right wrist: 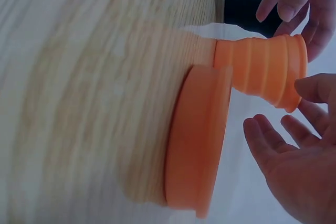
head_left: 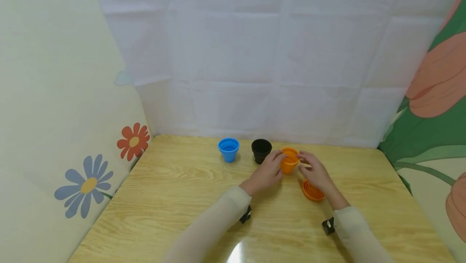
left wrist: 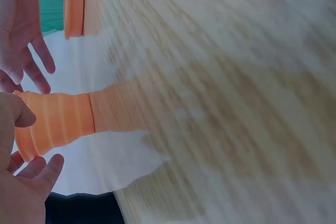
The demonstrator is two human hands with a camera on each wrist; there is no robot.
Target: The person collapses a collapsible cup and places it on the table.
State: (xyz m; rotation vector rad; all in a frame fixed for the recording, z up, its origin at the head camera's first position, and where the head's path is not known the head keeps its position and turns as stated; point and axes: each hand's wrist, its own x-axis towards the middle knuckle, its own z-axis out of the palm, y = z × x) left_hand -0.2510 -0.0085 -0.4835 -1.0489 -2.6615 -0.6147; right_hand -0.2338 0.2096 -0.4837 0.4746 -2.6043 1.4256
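Observation:
An orange ribbed collapsible cup (head_left: pixel 288 168) stands upright on the table between the two hands. My left hand (head_left: pixel 267 172) is at its left side. In the left wrist view the thumb of that left hand (left wrist: pixel 21 182) lies across the cup (left wrist: pixel 58 116) near the rim, with fingertips at the rim's other side. At the right side is my right hand (head_left: pixel 316 172); in the right wrist view its thumb is by the rim and its other fingers (right wrist: pixel 262 135) spread apart. A flattened orange collapsible cup (head_left: pixel 313 192) lies in front of the right hand.
A black cup (head_left: pixel 261 151) stands just beyond the left hand. Farther left is a blue cup (head_left: pixel 229 153), also upright. The wooden table (head_left: pixel 164 198) ends at a white cloth (head_left: pixel 233 52) hanging behind it. Flower-patterned panels (head_left: pixel 89 186) flank both sides.

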